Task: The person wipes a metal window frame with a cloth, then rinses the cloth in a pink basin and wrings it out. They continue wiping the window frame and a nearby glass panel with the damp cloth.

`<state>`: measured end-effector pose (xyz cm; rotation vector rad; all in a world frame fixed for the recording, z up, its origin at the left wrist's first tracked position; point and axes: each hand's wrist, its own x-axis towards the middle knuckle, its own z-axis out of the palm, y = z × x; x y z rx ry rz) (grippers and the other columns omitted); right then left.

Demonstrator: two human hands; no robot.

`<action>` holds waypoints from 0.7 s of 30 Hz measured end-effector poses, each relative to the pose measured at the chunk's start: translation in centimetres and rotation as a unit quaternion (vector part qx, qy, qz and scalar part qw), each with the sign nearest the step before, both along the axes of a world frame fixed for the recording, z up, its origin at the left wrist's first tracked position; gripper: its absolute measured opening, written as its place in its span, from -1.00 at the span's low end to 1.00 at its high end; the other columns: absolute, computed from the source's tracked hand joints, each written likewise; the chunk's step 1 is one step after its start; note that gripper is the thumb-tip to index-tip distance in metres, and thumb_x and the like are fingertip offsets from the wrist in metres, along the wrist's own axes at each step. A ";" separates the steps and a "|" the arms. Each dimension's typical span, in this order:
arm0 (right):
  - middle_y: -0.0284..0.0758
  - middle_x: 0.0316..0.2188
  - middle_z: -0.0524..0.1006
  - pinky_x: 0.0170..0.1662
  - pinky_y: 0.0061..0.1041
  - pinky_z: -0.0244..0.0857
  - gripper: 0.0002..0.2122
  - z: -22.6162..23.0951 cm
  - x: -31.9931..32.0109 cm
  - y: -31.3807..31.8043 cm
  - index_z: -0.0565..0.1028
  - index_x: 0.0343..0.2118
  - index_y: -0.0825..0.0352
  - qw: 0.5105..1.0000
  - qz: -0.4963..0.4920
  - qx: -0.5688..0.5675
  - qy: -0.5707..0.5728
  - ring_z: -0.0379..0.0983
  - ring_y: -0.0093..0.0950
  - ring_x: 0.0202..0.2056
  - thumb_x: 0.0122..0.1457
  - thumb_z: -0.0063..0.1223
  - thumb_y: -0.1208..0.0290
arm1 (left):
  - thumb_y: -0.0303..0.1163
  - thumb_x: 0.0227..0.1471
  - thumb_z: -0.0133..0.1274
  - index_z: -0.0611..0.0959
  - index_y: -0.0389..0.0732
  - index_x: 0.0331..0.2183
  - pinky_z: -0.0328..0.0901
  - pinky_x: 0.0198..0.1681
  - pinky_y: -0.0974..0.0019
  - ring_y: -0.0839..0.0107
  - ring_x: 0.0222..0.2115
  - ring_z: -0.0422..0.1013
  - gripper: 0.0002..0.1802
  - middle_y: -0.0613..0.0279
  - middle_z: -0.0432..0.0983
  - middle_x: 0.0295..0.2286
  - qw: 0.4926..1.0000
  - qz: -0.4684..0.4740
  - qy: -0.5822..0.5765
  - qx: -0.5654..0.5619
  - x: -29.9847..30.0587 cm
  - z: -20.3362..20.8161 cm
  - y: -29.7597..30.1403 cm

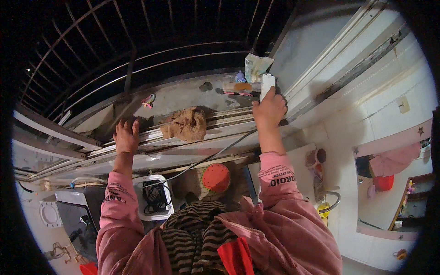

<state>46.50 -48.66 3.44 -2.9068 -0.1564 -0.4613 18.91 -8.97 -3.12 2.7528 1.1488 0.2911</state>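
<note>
My left hand (pixel 126 136) rests on the window's sliding track at the left, its fingers apart and nothing in them. At the right end of the sill, my right hand (pixel 269 110) is closed around the lower end of a white oblong block (pixel 267 85), which stands against the window frame; its exact kind I cannot make out. Between the hands, a crumpled brown rag (pixel 185 124) lies over the track. Beside the block sit a crumpled pale plastic packet (pixel 256 68), a small purple figure (pixel 239 77) and a thin pink-and-black stick (pixel 240 94).
Metal bars (pixel 133 73) fence off the dark outside. A small colourful trinket (pixel 148 101) lies on the sill. A black cable (pixel 220 152) crosses beneath the track. Below are a white basin (pixel 169 208) with black cords, a red round lid (pixel 216 178) and, rightward, a pink-framed mirror (pixel 389 144).
</note>
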 end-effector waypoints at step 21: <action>-0.34 -0.22 0.56 -0.17 -0.51 0.43 -0.23 -4.7 -16.1 -13.5 0.24 0.37 0.38 0.850 0.015 0.504 0.153 0.51 -0.52 -0.22 0.06 0.31 0.52 | 0.25 0.31 -0.17 0.58 -0.13 0.13 0.11 0.27 -0.25 0.00 0.27 0.21 -0.29 0.00 0.33 0.23 1.000 0.006 -0.022 0.014 0.7 0.3 -0.7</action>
